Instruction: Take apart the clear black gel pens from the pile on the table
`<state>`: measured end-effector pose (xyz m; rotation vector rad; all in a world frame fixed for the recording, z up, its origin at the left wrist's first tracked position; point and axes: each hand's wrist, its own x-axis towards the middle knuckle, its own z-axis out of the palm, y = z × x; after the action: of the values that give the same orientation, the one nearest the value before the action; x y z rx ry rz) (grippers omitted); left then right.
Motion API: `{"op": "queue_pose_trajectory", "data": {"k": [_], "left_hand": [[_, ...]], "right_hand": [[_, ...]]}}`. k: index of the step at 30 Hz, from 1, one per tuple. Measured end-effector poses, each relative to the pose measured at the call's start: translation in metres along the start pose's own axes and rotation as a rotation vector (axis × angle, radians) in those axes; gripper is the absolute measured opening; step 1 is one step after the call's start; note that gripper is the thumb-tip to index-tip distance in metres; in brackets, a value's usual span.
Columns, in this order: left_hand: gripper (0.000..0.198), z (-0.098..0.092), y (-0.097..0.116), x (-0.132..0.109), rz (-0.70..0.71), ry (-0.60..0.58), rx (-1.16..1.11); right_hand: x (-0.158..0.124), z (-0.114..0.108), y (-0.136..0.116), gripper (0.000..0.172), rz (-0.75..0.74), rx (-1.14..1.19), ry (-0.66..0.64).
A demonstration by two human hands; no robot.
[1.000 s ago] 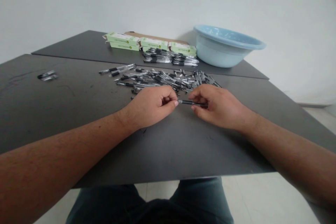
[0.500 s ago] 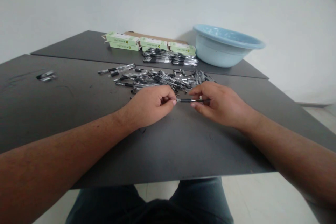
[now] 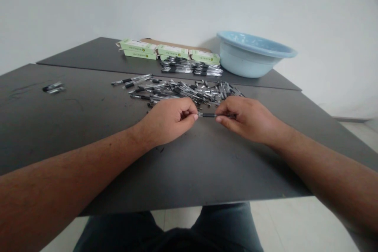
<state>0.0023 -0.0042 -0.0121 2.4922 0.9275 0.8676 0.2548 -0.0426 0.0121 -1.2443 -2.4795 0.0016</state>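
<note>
Between my two hands a clear pen with a black grip lies level, just above the dark table. My left hand pinches its left end between thumb and forefinger. The thumb and fingers of my right hand are closed around its right part, and a dark tip shows inside that hand. Right behind both hands spreads a loose heap of pens and pen parts, some of it hidden by my fingers.
Stacked pens lie farther back, before several light green boxes. A light blue basin stands at the back right. A few small pen pieces lie far left on the dark table.
My right hand's fingers have closed onto the pen, where they were apart before. My left hand keeps its pinch in nearly the same place. The view has tilted slightly.
</note>
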Motion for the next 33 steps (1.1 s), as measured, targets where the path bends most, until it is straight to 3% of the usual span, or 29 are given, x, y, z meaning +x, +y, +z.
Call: {"op": "queue_pose_trajectory", "data": {"k": [3, 9, 12, 17, 20, 25, 29, 33], "left_hand": [[0.011, 0.0, -0.0007, 0.0, -0.006, -0.012, -0.007], [0.01, -0.0013, -0.0006, -0.0004, -0.019, -0.03, -0.014], [0.009, -0.0014, -0.0013, -0.001, -0.011, -0.035, -0.024], [0.01, -0.001, -0.0023, -0.0014, -0.02, -0.036, -0.024], [0.01, -0.001, -0.0025, -0.0014, -0.016, -0.039, -0.026], [0.011, -0.001, -0.0022, -0.0014, -0.021, -0.038, -0.027], [0.01, -0.0012, -0.0022, -0.0018, -0.021, -0.048, -0.027], [0.01, -0.0012, -0.0023, -0.0023, -0.017, -0.046, -0.024]], "right_hand": [[0.0001, 0.0015, -0.0002, 0.018, -0.029, 0.017, -0.054], [0.0002, 0.0034, -0.0014, 0.013, 0.001, 0.048, -0.042], [0.0004, 0.0037, -0.0018, 0.02, -0.022, 0.048, -0.072], [0.0004, 0.0054, -0.0016, 0.012, 0.006, 0.09, -0.048], [0.0006, 0.0064, -0.0011, 0.019, -0.028, 0.071, -0.094], [0.0006, 0.0076, -0.0005, 0.011, 0.016, 0.114, -0.047], [0.0008, 0.0074, -0.0002, 0.019, -0.026, 0.091, -0.096], [0.0012, 0.0074, -0.0003, 0.014, 0.013, 0.119, -0.079]]}}
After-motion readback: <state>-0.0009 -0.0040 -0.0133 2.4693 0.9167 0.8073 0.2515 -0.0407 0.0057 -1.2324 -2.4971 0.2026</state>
